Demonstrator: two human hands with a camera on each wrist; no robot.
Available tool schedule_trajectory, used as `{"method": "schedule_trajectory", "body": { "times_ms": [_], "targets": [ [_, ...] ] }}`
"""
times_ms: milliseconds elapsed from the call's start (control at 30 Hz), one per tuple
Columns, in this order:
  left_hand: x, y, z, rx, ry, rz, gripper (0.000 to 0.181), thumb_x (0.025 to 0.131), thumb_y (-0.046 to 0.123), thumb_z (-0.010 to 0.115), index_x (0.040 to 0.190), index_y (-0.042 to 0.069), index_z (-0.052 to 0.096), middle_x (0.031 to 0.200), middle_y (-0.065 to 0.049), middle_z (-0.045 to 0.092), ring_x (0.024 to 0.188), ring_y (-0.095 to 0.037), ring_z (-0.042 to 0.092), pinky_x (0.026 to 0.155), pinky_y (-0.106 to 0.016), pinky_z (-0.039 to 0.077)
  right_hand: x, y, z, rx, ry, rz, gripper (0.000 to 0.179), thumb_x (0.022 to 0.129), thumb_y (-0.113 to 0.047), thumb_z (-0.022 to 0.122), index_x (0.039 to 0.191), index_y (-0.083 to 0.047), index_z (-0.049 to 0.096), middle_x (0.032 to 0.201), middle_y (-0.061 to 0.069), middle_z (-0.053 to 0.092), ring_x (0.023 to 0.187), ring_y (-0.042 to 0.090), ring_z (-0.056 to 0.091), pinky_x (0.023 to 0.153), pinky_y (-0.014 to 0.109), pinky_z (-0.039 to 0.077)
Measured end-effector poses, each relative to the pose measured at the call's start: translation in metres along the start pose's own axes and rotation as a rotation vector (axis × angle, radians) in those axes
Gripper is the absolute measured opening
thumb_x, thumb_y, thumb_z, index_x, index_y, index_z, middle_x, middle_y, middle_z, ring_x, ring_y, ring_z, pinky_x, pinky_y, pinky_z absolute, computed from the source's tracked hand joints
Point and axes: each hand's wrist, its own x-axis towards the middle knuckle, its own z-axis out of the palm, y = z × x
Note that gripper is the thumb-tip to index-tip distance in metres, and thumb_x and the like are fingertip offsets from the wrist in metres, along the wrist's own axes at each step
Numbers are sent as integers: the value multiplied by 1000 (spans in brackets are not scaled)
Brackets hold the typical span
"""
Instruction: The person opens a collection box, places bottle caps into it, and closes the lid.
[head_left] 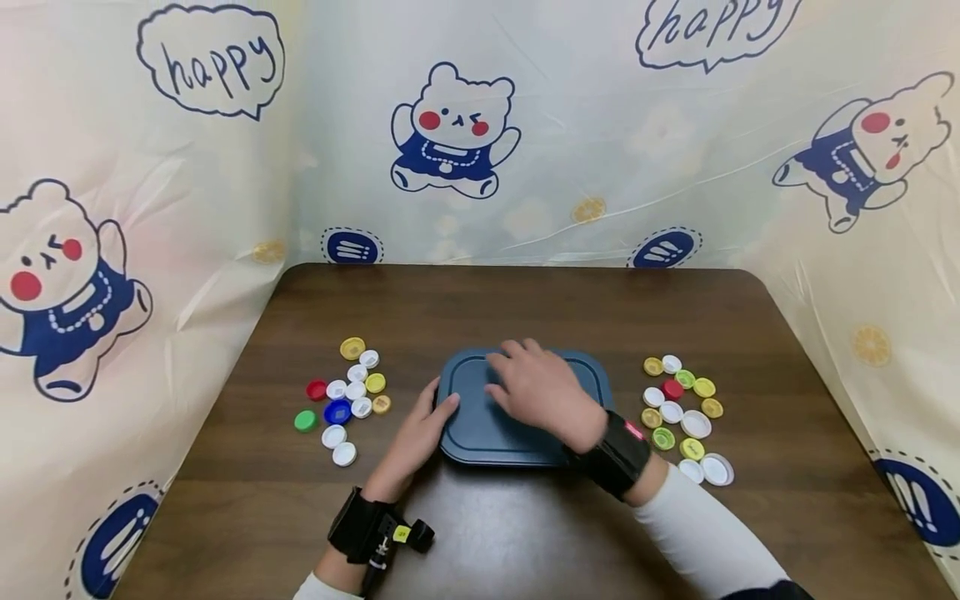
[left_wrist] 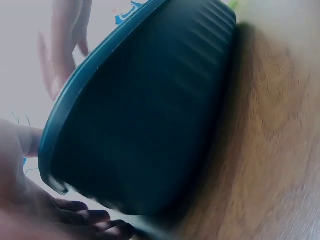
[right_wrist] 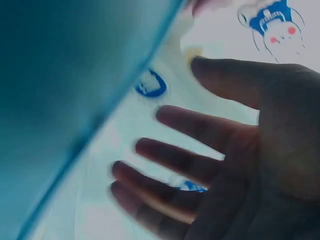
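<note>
A dark blue-grey lidded box (head_left: 480, 433) with rounded corners stands in the middle of the table. My left hand (head_left: 417, 437) holds its left side, thumb over the lid's edge; in the left wrist view its fingers (left_wrist: 85, 217) curl below the rim beside the ribbed side wall (left_wrist: 145, 100). My right hand (head_left: 543, 390) hovers over the lid (right_wrist: 65, 75), its fingers spread and gently bent. The right wrist view shows a gap between its fingertips (right_wrist: 122, 170) and the lid, and nothing in the palm.
Several bottle caps lie in a loose group left of the box, among them a blue cap (head_left: 337, 412) and a green cap (head_left: 305, 421). Another group, with a red cap (head_left: 672, 389), lies right of it. A printed curtain (head_left: 570, 150) encloses the wooden table (head_left: 517, 308).
</note>
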Motion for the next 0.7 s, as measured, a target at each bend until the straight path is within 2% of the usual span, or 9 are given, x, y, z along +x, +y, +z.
{"method": "schedule_trajectory", "body": {
  "times_ms": [133,233,400,600,700],
  "targets": [
    [3,-2,3,-109,-14,-22,72,106,44,45,161,4,19,165,-20,24,152,-34,21,122,-54,19,33,-9,12,18,4,-126,49,104,-38,54,146,-12,54,146,11,53,132,30,51,107,45,45],
    [5,-3,3,-171,-42,-4,69,108,44,39,162,5,16,167,-18,18,153,-33,16,123,-54,15,50,-12,18,43,-1,-162,47,106,-36,51,146,-12,54,144,10,55,132,29,52,108,44,45],
    [6,-3,0,-209,-74,32,67,110,44,32,162,6,14,168,-16,13,154,-32,10,124,-54,9,67,-14,18,127,-86,-149,45,107,-35,49,145,-13,56,145,8,55,134,28,49,109,44,44],
    [5,-5,-1,-192,-72,7,69,109,47,33,162,6,17,168,-17,16,154,-32,12,123,-54,9,79,-12,18,200,-221,-107,48,104,-39,55,145,-15,57,147,8,52,133,30,47,109,42,42],
    [5,-7,1,-175,-84,7,69,108,48,33,162,8,19,167,-16,19,154,-31,14,124,-53,10,84,-5,22,255,-263,-89,47,101,-39,60,141,-14,60,142,9,53,129,30,48,108,42,41]
  ]
}}
